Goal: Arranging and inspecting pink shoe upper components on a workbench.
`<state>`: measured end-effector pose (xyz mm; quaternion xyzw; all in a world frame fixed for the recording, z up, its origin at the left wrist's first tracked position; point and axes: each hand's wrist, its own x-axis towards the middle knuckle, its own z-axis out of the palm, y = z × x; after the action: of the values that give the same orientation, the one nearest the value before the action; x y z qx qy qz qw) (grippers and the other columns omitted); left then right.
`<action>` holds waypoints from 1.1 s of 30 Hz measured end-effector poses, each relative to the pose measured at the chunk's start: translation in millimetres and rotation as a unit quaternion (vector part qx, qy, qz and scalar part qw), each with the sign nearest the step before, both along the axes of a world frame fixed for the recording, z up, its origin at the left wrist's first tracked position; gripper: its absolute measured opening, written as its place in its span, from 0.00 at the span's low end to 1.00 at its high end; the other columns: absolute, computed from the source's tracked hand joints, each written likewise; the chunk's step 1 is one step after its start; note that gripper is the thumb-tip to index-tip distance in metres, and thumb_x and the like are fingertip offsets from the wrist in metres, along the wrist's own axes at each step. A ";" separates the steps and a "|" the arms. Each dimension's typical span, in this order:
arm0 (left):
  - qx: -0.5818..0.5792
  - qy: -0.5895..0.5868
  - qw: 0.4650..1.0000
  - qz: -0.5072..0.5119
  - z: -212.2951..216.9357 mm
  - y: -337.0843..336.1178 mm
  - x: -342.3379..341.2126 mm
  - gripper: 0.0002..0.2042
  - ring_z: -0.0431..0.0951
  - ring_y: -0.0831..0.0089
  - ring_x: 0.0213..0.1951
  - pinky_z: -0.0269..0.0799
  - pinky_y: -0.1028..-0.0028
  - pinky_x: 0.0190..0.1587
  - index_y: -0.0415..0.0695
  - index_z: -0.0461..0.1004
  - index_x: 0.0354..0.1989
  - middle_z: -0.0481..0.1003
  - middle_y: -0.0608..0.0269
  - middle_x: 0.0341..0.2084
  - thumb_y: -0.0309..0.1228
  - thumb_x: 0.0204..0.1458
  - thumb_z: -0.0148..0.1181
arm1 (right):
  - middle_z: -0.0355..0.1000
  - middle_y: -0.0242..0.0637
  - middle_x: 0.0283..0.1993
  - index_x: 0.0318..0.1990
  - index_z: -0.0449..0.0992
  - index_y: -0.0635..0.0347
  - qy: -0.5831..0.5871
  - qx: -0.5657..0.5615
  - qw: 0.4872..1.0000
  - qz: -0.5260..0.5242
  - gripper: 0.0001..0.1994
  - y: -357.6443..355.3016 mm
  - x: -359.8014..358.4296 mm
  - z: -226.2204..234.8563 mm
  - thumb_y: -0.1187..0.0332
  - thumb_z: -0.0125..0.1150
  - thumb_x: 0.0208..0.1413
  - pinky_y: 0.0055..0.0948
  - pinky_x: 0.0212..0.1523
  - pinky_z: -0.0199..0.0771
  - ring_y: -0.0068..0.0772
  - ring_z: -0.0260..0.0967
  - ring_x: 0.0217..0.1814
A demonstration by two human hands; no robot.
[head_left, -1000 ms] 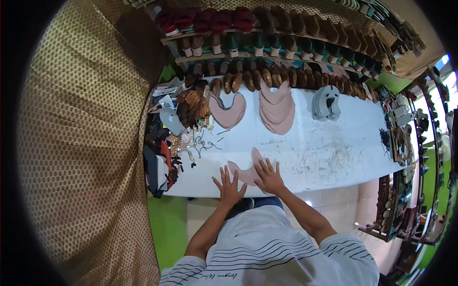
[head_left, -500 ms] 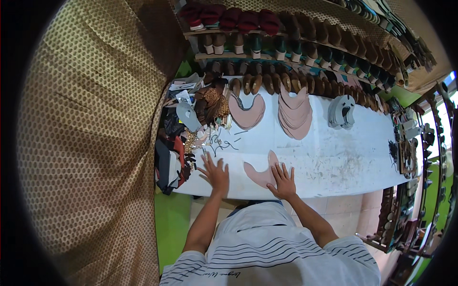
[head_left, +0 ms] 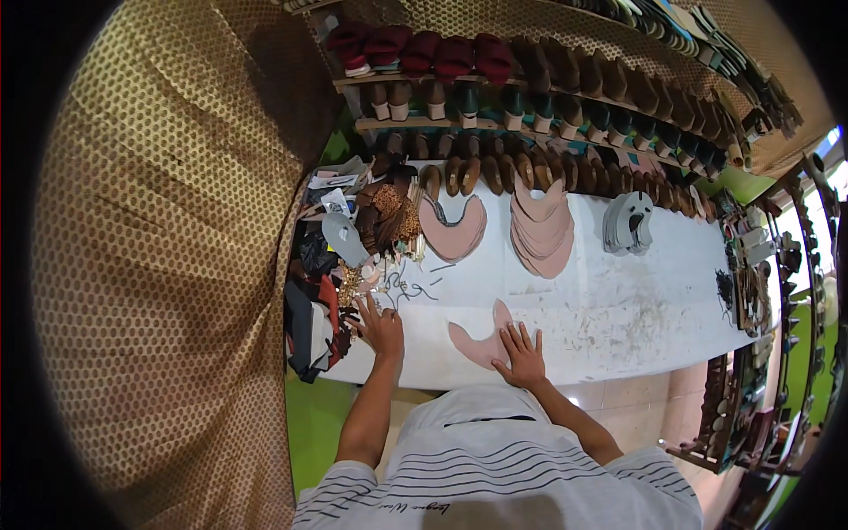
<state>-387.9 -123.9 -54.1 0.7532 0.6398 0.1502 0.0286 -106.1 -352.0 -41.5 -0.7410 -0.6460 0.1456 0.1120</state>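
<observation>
A single pink curved shoe-upper piece (head_left: 475,348) lies flat near the front edge of the white table. My right hand (head_left: 523,355) rests on its right end, fingers stretched out and pressing flat. To the left, my left hand (head_left: 382,336) is open and holds nothing I can see, its fingers apart beside the pile of scraps and small bits. Just beyond its fingertips are thin dark strips (head_left: 408,288) lying loose. Farther back sit two stacks of pink curved pieces, one U-shaped (head_left: 454,240) and one fanned out (head_left: 541,243).
A stack of grey pieces (head_left: 628,223) stands back right. Leather scraps (head_left: 389,212), a grey rounded piece (head_left: 344,238) and dark and red material (head_left: 309,322) crowd the left end. Shoe lasts (head_left: 464,175) line the back below shelves of shoes (head_left: 455,57). A patterned curtain (head_left: 168,265) hangs left.
My left hand has shifted left, closer to the scraps. My right hand stays on the pink piece. The whole view has tilted, so the table sits lower in it.
</observation>
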 end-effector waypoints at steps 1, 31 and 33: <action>-0.007 -0.010 1.000 0.008 5.0 0.0 2.4 0.05 0.38 0.49 0.80 0.20 0.24 0.70 0.48 0.86 0.33 0.56 0.55 0.75 0.32 0.54 0.66 | 0.48 0.42 0.82 0.76 0.58 0.52 0.015 0.011 1.000 -0.006 0.41 0.3 -0.1 0.7 0.38 0.52 0.64 0.72 0.77 0.25 0.50 0.37 0.86; -0.199 -0.225 0.930 -0.211 133.4 -45.2 36.3 0.05 0.43 0.47 0.79 0.26 0.29 0.72 0.57 0.87 0.32 0.61 0.59 0.74 0.37 0.48 0.77 | 0.60 0.42 0.77 0.37 0.87 0.52 0.368 -0.056 0.924 0.091 0.12 56.5 14.9 63.1 0.54 0.69 0.57 0.79 0.74 0.33 0.60 0.40 0.84; -0.207 -0.205 0.933 -0.214 115.7 -44.4 37.9 0.05 0.43 0.47 0.79 0.27 0.28 0.72 0.57 0.87 0.32 0.61 0.59 0.74 0.37 0.48 0.77 | 0.61 0.42 0.76 0.37 0.87 0.52 0.291 -0.091 0.952 0.037 0.13 37.0 22.6 62.7 0.53 0.69 0.57 0.83 0.72 0.32 0.60 0.40 0.84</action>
<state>-350.0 -168.3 61.6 0.8024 0.4610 0.1560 0.3453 -83.5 -315.1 21.1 -0.6492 -0.5962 0.4173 0.2214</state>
